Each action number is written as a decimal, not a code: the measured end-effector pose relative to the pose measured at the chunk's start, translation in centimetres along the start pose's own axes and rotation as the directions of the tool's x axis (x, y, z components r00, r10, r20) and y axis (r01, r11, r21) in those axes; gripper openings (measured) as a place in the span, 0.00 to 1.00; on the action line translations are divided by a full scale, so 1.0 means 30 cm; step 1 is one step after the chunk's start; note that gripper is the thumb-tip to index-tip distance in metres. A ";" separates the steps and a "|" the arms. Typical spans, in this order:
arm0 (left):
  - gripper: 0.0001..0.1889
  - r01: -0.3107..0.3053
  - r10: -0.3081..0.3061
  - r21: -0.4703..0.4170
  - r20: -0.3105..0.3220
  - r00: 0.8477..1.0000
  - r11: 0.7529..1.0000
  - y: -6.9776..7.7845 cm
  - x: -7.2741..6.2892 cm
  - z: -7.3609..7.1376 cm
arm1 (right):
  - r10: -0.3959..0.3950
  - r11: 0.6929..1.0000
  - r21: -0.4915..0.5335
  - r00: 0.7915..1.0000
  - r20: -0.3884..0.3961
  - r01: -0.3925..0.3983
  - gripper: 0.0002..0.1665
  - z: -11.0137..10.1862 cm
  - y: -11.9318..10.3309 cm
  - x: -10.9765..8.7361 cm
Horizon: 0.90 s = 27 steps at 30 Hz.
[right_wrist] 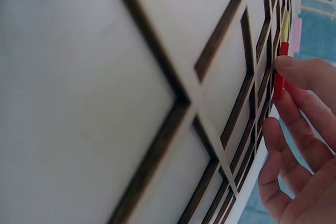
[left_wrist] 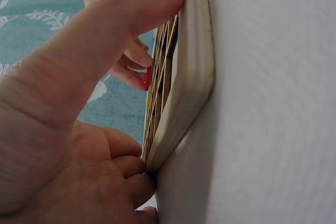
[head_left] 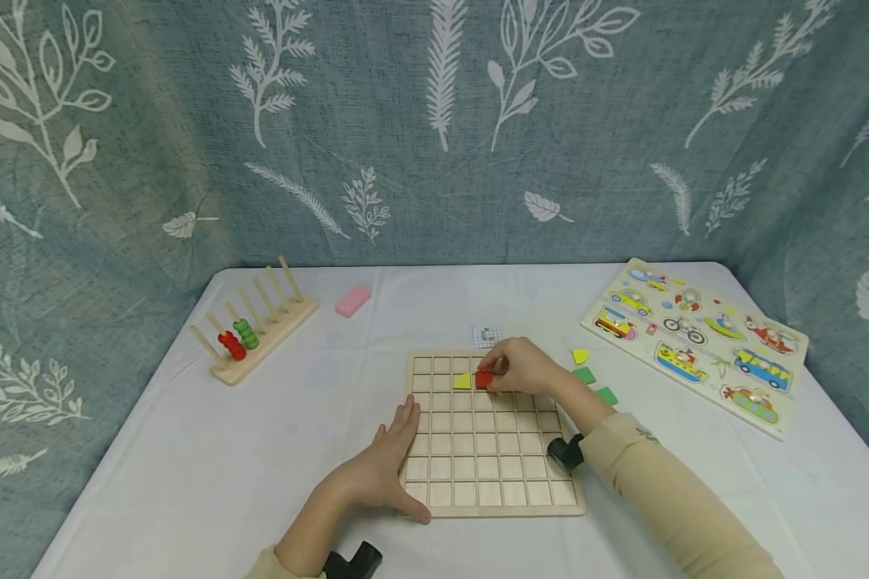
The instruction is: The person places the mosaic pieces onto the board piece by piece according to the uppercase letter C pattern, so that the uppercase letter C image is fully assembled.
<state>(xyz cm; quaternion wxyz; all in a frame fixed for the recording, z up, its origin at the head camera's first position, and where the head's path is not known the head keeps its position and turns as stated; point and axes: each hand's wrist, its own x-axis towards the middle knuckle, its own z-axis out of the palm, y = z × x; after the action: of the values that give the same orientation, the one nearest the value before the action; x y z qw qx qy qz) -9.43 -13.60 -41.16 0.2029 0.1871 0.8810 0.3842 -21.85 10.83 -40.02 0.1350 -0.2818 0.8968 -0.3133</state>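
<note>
Tile in red: one, toward the far side of the wooden grid board, just right of a yellow tile that lies on the board.
Tile's direction: from the head view its face looks roughly square, with no clear long axis, the visible sides running about in line with the grid; in the right wrist view it shows as a thin red strip whose long axis points toward the yellow tile (whether it sits fully in a cell, I cannot tell).
Right hand: narrow, thumb and fingertips pinching the red tile.
Left hand: spread wide, fingers along the board's left edge, thumb at its near left corner.
Board count: one, flat on the worktop.
Loose pieces on the right: three, namely one yellow piece and two green pieces, near the right forearm.
Patterned card: one, just beyond the board's far edge.
Peg rack: one, far left, its long axis slanting from near left to far right; seven pegs, one stack of red beads, one of green beads.
Pink block: one, right of the rack.
Picture puzzle: one, far right, showing vehicles.
</note>
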 end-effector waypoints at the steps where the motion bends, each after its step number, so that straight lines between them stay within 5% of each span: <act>1: 0.72 0.001 -0.001 0.000 -0.001 1.000 1.000 0.000 0.000 0.000 | 0.002 1.000 -0.001 1.000 0.001 -0.002 0.13 0.000 -0.003 0.000; 27: 0.72 0.003 -0.003 0.017 -0.013 1.000 1.000 -0.001 0.002 0.001 | 0.083 0.995 -0.051 0.996 0.015 -0.082 0.16 0.008 -0.023 0.009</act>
<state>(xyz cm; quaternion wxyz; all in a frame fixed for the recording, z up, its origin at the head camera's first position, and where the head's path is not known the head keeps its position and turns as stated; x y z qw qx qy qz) -9.47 -13.58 -41.21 0.1961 0.1849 0.8859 0.3774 -21.68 10.10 -39.79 0.1486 -0.2505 0.9141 -0.2822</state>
